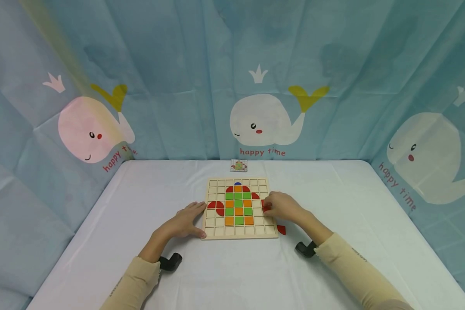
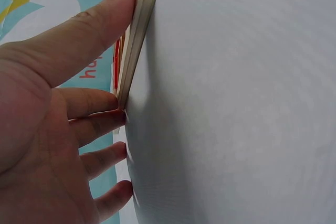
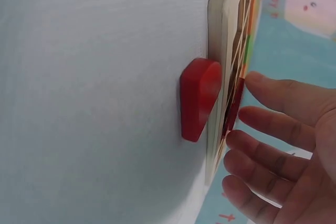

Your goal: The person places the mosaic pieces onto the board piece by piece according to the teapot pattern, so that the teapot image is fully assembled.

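Note:
A light wooden grid board (image 1: 217, 231) lies on the white table with orange and green square tiles in its middle. Red quarter-round pieces (image 1: 220, 209) sit left of those tiles, and a blue half-round piece (image 1: 238, 184) above them. My left hand (image 1: 184, 221) touches the board's left edge, thumb near the front corner and fingers farther back. Over the board's right side, my right hand (image 1: 284, 206) has its fingertips right at red pieces (image 3: 235, 103), thumb and forefinger apart. Another red piece (image 3: 199, 98) lies on the table against the board's right edge.
Behind the board is a small picture card (image 1: 238, 165) with a coloured pattern. Black wrist mounts (image 1: 306, 249) stick out under both forearms. A blue curtain (image 1: 178, 120) printed with whales surrounds the table (image 1: 240, 275).

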### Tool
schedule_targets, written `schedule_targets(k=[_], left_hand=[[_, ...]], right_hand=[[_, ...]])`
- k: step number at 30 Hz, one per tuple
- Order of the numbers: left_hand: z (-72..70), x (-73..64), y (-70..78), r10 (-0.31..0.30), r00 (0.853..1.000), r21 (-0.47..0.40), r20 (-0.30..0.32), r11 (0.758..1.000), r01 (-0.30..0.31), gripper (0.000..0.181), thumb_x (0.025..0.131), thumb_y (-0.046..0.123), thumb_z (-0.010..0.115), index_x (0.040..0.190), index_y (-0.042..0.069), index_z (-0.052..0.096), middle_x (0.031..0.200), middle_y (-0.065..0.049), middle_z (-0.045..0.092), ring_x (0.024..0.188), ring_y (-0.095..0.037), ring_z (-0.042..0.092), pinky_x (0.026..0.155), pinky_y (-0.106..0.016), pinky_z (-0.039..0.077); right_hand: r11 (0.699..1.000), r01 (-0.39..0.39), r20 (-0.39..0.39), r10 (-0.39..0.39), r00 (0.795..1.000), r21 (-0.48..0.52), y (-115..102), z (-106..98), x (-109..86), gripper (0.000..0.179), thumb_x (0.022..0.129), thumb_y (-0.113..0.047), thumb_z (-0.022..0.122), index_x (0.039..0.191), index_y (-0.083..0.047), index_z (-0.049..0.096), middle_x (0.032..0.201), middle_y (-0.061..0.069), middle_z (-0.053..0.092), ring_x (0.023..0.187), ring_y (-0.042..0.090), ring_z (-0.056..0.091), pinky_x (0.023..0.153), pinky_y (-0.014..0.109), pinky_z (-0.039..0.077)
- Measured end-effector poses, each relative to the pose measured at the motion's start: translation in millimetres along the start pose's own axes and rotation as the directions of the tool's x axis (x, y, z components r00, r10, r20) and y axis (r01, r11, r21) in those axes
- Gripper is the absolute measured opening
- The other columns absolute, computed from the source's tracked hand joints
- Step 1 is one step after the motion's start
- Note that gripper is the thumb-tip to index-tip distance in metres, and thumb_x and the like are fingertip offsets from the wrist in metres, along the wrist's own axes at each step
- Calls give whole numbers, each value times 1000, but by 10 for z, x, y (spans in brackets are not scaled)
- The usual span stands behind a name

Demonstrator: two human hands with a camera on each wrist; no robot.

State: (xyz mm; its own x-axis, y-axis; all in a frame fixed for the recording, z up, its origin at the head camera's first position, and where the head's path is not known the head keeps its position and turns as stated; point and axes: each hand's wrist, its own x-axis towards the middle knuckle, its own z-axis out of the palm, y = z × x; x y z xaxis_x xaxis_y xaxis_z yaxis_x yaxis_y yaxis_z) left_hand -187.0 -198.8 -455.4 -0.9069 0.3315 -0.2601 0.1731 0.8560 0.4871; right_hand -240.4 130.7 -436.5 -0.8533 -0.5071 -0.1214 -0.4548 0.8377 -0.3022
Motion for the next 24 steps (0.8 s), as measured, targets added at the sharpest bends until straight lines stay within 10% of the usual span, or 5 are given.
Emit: schedule_targets(k=[24], left_hand=[[3, 12, -12, -3, 1000, 0, -11, 1000, 3, 101, 70, 32, 86, 151, 3, 32, 159, -16, 31, 149, -39, 18, 116, -65, 17]], right_hand=[[999, -35, 22, 35, 999, 26, -19, 1, 7, 11, 86, -17, 74, 88, -6, 74, 87, 2, 63, 74, 13, 50, 68, 28, 48]])
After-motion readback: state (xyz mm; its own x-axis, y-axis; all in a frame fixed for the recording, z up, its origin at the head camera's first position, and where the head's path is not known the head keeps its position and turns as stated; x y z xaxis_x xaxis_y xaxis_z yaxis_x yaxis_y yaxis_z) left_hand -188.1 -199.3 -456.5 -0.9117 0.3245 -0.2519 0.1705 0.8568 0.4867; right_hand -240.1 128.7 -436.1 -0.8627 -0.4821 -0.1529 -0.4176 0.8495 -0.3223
